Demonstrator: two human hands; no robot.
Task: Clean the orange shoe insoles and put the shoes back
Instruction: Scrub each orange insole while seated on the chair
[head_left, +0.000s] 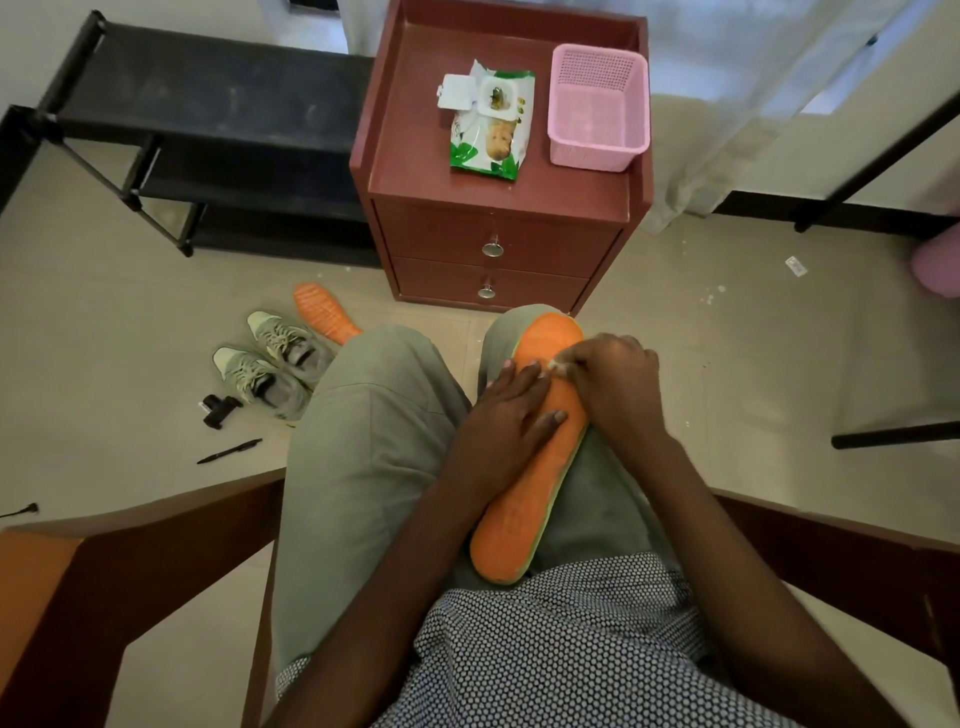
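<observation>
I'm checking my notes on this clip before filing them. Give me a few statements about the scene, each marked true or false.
1. The left hand presses flat on the orange insole on the lap. True.
2. The right hand holds a brush. False: it pinches a small white wipe.
3. The wipes pack has its lid open. True.
4. The pink basket sits on the floor. False: it stands on the nightstand.
5. Both shoes are on the rack. False: they lie on the floor.
</observation>
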